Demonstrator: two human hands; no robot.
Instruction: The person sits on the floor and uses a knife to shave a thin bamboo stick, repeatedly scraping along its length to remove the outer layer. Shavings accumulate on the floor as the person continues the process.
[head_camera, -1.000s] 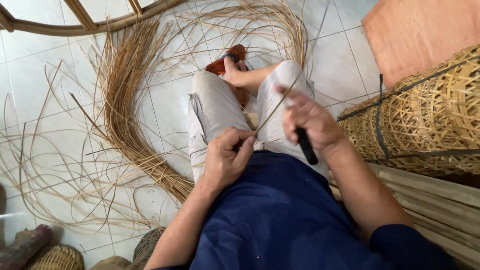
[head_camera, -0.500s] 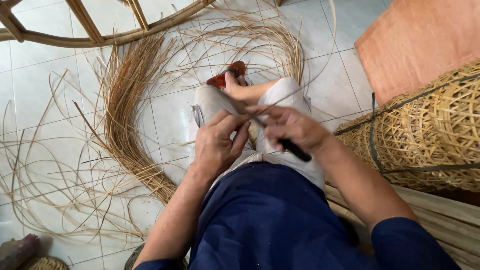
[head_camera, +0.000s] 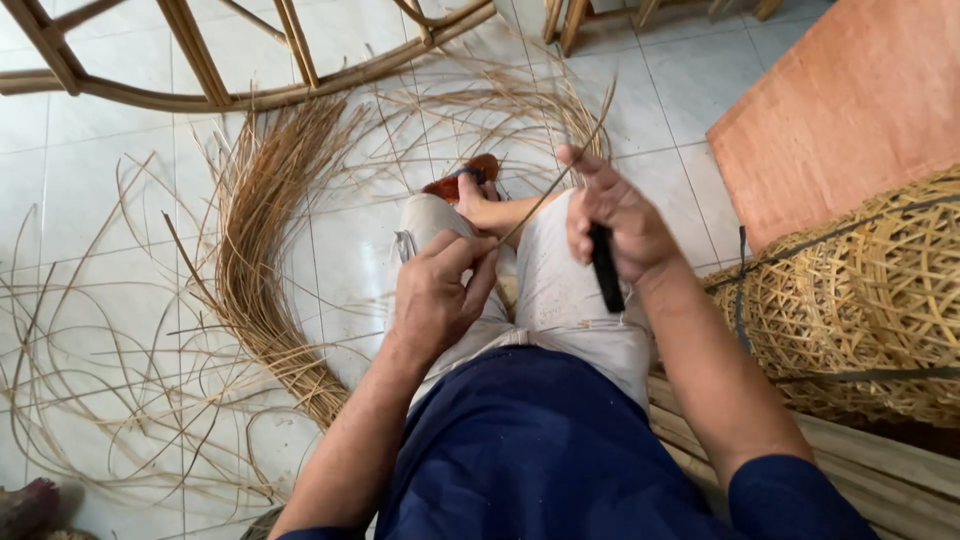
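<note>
Seated over a white tiled floor, legs in pale trousers stretched forward, dark blue shirt filling the bottom of the view. Off to the right, a woven basket of open cane lattice, with an orange board lying above it. At the top, a curved cane frame standing on the tiles. Left of the legs, a thick bundle of cane strips bending in an arc across the floor, loose strands straggling around it. Near the foot, a red sandal.

Both forearms reaching forward over the lap. Right hand raised above the right thigh, wrist bent, fingers curled tight around the dark handle of a knife, the handle pointing down out of the fist; thumb and forefinger up near a thin cane strip. Left hand lower, over the left thigh, back of the hand facing up, fingers folded in and pinching the near end of the same strip.

Strip running slantwise from the left fingertips up past the right hand, its free end sticking out above the right fingers toward the loose strands beyond. Hands just apart, joined by the strip held between them.
</note>
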